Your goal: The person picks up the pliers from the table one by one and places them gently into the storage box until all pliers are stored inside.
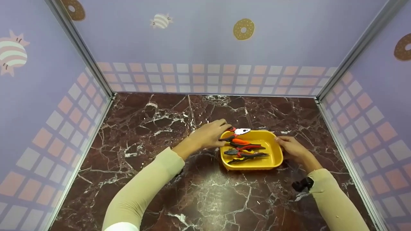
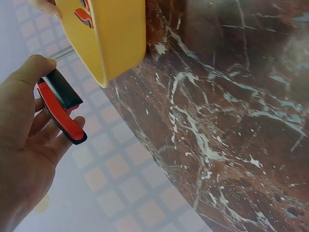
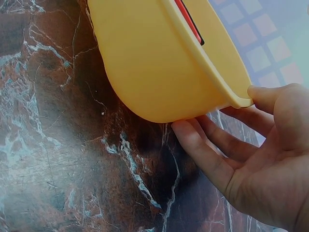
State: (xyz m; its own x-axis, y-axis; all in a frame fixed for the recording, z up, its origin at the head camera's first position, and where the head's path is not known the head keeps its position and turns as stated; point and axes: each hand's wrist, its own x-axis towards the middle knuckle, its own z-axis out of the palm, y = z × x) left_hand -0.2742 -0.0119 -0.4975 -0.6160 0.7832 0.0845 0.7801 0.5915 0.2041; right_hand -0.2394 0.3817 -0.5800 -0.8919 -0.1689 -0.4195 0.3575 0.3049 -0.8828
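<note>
The left hand (image 1: 207, 134) curls its fingers (image 2: 46, 123) and thumb around the red-and-black handles of a pair of pliers (image 2: 60, 104), whose pale metal head (image 1: 242, 131) juts over the far left corner of the yellow tray (image 1: 273, 150). The right hand (image 1: 293, 148) holds the tray's right edge, thumb on the rim and fingers (image 3: 203, 150) straight against the outer wall. The tray stands near the middle of the marble bench (image 1: 160, 128). It is a shallow, rounded rectangle, and several other pliers (image 1: 245, 150) with orange, red and black grips lie inside it.
</note>
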